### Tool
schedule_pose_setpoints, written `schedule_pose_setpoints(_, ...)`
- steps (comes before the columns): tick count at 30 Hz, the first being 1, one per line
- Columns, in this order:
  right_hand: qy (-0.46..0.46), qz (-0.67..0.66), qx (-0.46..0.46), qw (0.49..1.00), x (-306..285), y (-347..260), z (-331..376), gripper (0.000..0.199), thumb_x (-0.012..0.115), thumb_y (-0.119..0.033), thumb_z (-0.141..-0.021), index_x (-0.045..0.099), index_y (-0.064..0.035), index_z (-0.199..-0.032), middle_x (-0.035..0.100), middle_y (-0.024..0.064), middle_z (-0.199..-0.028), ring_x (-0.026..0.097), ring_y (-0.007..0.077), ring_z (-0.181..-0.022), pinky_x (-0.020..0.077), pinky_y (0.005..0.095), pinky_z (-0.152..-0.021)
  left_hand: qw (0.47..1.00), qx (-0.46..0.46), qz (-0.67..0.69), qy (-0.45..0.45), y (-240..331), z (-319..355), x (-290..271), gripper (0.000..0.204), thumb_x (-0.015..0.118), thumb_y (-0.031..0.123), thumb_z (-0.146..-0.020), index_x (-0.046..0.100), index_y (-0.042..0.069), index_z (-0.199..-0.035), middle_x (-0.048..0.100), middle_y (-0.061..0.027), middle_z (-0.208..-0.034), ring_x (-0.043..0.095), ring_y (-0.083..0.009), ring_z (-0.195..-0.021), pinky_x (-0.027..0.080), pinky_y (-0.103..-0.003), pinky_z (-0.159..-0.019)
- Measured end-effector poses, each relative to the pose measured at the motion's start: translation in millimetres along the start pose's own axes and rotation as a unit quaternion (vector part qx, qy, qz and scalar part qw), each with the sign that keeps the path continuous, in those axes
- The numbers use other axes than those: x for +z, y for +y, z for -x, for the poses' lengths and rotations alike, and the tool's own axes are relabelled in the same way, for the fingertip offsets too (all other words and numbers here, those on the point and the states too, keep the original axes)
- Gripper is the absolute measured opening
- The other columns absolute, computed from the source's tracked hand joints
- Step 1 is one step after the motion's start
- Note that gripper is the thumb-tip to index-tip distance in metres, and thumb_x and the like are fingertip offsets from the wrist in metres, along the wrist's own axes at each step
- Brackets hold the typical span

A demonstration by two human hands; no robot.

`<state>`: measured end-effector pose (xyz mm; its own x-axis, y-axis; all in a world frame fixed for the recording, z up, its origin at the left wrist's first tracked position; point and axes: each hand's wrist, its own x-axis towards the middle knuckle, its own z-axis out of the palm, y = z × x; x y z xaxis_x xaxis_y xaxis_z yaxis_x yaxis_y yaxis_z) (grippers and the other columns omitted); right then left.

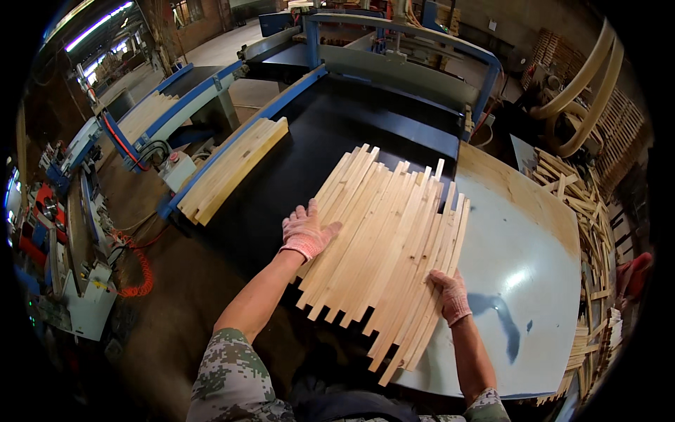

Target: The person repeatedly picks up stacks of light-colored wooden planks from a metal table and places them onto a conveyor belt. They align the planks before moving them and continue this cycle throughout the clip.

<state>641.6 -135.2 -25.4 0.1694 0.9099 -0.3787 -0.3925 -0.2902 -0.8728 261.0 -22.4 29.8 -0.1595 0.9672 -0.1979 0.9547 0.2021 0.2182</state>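
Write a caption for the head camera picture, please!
Gloved left hand and right hand press a fanned row of wooden slats.

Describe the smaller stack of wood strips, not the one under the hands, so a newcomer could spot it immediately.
Start at the black machine table. Along its left side, against the blue rail, lies the neat stack of pale strips. Unlike the fanned bundle, its ends are flush and no hand touches it.
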Motion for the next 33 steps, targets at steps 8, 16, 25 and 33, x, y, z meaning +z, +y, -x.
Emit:
schedule_pose_setpoints(8,0.003,-0.019,0.017,1.000,197,44,-44,0.055,0.079,-0.005,-0.092,0.056,-0.0010,-0.142,0.073,0.0127,-0.117,0.073,0.0245,-0.101,0.0614,0.0399,-0.091,0.993,0.024,-0.066,0.090,-159,-119,-35,0.113,0.048,0.080,-0.098,0.018,0.004,-0.174,0.012,-0.0257,-0.182,0.006,-0.0414,-0.169,-0.006,-0.056,-0.135)
schedule_pose_setpoints(16,-0.025,0.660,0.039,0.750,292,0,-55,0.101,0.069,-0.074,-0.089,0.050,0.0141,-0.136,0.076,0.0316,-0.120,0.074,0.0397,-0.119,0.0569,0.0449,-0.102,0.987,0.013,-0.095,0.126,-243,-170,-64,0.107,0.053,0.077,-0.097,0.029,0.004,-0.172,0.023,-0.0249,-0.179,0.017,-0.0406,-0.167,0.007,-0.057,-0.135)
schedule_pose_setpoints(25,-0.040,0.558,-0.057,0.827,268,25,-32,0.079,0.066,-0.057,-0.097,0.050,0.0035,-0.144,0.073,0.0302,-0.125,0.070,0.0396,-0.123,0.0550,0.0470,-0.104,0.968,0.096,-0.109,0.206,-277,-200,-37,0.094,0.061,0.067,-0.100,0.047,-0.004,-0.160,0.047,-0.0287,-0.165,0.041,-0.0444,-0.155,0.027,-0.053,-0.132)
schedule_pose_setpoints(33,-0.313,0.238,-0.056,0.918,130,115,130,0.075,0.068,-0.039,-0.106,0.043,0.0025,-0.163,0.062,0.0240,-0.151,0.061,0.0299,-0.136,0.0477,0.0389,-0.115,0.930,0.166,0.027,0.326,-164,-100,-46,0.067,0.060,0.041,-0.110,0.050,-0.003,-0.159,0.051,-0.0246,-0.163,0.049,-0.0386,-0.150,0.036,-0.047,-0.129)
